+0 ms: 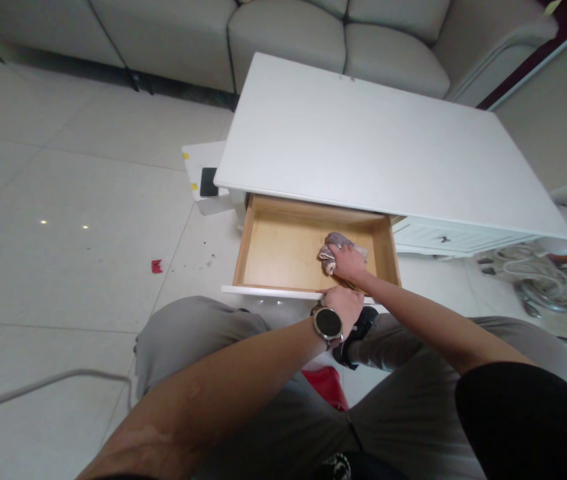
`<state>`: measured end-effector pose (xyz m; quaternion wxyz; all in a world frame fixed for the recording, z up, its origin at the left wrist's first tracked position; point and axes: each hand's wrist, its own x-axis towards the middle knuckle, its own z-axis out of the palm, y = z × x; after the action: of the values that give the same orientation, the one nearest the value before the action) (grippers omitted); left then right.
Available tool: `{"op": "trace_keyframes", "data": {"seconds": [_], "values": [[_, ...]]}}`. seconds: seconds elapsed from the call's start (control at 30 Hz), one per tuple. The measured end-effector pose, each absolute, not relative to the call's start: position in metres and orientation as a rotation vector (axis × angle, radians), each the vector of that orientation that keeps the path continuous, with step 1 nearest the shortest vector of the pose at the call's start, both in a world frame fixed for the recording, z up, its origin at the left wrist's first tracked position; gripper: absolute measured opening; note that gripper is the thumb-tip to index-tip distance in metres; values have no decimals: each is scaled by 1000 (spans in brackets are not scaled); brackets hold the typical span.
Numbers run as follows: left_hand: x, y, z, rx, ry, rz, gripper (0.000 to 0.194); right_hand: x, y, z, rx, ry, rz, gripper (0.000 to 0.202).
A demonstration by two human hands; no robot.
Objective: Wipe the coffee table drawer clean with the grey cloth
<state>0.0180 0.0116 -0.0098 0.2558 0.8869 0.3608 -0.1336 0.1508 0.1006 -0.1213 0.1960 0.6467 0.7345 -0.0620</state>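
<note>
In apparent mid-wipe, the right hand (350, 262) clenched the cloth (336, 239) inside the drawer (283, 243) at four o'clock, the left hand (345, 305) gripping its front panel (273, 292) at five, any further stroke calling for steady bracing.

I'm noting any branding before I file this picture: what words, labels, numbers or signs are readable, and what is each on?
No text can be read in this view.
Watch: any markings are too small and blurred to read.
Yellow patches on the white box: no lettering can be made out.
Cloth under the right hand: no readable words.
</note>
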Motion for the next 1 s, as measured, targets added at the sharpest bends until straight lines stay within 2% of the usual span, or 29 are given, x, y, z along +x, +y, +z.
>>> {"op": "trace_keyframes", "data": {"seconds": [1.0], "values": [[18, 11, -12, 2385, 998, -331, 37, 150, 101, -119, 1805, 2045, -171, 64]]}}
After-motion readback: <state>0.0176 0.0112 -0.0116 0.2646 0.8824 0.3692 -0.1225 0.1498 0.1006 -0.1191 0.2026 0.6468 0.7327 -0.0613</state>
